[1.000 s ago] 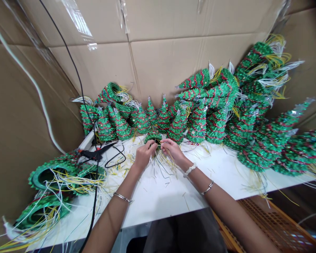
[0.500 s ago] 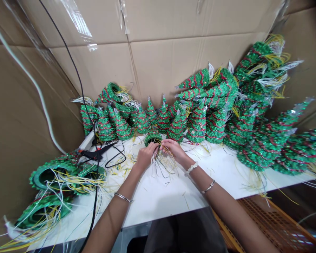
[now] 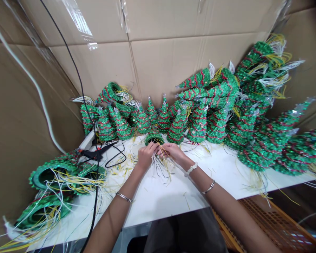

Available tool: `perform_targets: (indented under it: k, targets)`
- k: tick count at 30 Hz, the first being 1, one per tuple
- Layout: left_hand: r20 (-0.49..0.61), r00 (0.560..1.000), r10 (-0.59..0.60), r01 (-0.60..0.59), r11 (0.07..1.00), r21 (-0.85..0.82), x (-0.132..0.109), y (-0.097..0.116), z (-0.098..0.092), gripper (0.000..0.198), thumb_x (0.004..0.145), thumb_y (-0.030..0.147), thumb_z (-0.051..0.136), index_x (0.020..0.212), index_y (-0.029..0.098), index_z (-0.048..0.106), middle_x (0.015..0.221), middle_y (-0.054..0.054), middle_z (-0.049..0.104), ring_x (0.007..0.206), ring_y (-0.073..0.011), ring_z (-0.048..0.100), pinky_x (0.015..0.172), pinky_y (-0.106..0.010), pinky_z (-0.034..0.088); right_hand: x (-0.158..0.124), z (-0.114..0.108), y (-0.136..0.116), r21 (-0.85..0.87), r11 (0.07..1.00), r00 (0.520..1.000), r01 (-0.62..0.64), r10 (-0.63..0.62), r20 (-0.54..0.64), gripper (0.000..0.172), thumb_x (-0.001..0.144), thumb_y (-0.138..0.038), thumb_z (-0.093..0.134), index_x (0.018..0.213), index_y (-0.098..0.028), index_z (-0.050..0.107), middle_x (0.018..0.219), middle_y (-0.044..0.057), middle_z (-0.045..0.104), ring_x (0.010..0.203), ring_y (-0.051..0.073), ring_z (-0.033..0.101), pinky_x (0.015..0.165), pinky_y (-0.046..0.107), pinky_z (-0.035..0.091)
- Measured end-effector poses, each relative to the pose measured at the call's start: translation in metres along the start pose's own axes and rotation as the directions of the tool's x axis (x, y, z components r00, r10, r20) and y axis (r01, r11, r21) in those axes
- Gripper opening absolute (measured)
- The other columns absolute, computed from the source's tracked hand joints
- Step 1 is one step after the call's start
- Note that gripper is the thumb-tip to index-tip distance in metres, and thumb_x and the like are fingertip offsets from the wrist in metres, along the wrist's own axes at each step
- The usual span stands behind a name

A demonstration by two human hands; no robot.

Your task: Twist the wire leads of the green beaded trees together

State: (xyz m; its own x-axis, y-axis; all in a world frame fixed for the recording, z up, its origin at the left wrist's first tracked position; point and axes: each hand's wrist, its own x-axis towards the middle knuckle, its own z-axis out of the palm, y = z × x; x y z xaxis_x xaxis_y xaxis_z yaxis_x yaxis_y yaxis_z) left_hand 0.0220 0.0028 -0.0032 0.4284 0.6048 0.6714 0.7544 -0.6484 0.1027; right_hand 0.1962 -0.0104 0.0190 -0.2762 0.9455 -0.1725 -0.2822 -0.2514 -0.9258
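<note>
A green tinsel tree [image 3: 153, 136] lies at the middle of the white table with its hollow base towards me. Yellow and white wires [image 3: 162, 167] come out of it and fan over the tabletop. My left hand [image 3: 147, 154] is at the base's lower edge, its fingers closed on some wires. Beside it, my right hand [image 3: 171, 151] pinches yellow wires between thumb and fingers. The fingertips of both hands nearly meet just in front of the opening.
Several finished-looking trees [image 3: 176, 128] stand in a row behind, with more piled at the right. Hollow trees [image 3: 55, 175] with loose wires lie at the left, near a black glue gun [image 3: 96, 153] and cable. An orange crate [image 3: 276, 221] sits below right.
My right hand has shifted slightly down and left, closer to my left hand. The yellow wires at its fingertips have changed direction; the tree stays in place.
</note>
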Motion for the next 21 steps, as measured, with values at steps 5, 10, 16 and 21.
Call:
perform_targets:
  k: [5,10,16,21]
  targets:
    - [-0.018,0.999,0.031,-0.030,0.999,0.037,0.000,0.000,0.000,0.025,0.100,0.032,0.049,0.105,0.021,0.072,0.086,-0.006,0.071,0.057,-0.0143,0.056,0.055,-0.029,0.031,-0.004,0.005,-0.004,0.006,0.999,0.999,-0.046,0.046,-0.018,0.017,0.082,-0.026,0.072,0.071,-0.015,0.068,0.072,0.009,0.075,0.059,0.015,0.067,0.048,0.022,0.044]
    - [-0.059,0.996,0.069,-0.065,0.995,0.079,0.000,0.000,-0.002,0.023,0.100,0.031,0.051,0.105,0.021,0.071,0.083,-0.005,0.070,0.056,-0.0139,0.056,0.054,-0.030,0.031,-0.008,0.007,-0.009,-0.020,0.999,0.998,-0.033,0.032,-0.058,0.015,0.084,-0.021,0.067,0.071,-0.014,0.069,0.070,0.008,0.074,0.056,0.012,0.064,0.048,0.020,0.041]
    - [-0.121,0.992,0.039,-0.034,0.999,0.040,0.001,0.000,-0.004,0.019,0.098,0.028,0.053,0.104,0.021,0.069,0.084,-0.003,0.071,0.057,-0.0120,0.057,0.054,-0.027,0.034,-0.007,0.004,-0.012,-0.031,0.999,0.997,0.011,-0.014,-0.079,0.016,0.082,-0.029,0.069,0.074,-0.015,0.070,0.070,0.006,0.074,0.054,0.011,0.061,0.048,0.020,0.041]
    - [-0.192,0.981,0.038,-0.041,0.999,-0.010,0.003,0.002,-0.006,0.018,0.098,0.023,0.049,0.102,0.019,0.066,0.090,-0.004,0.071,0.063,-0.0113,0.061,0.056,-0.025,0.039,-0.008,0.005,-0.011,-0.068,0.997,0.999,0.033,-0.034,-0.002,0.031,0.078,-0.045,0.072,0.085,-0.015,0.071,0.069,0.004,0.072,0.048,0.009,0.054,0.046,0.021,0.037]
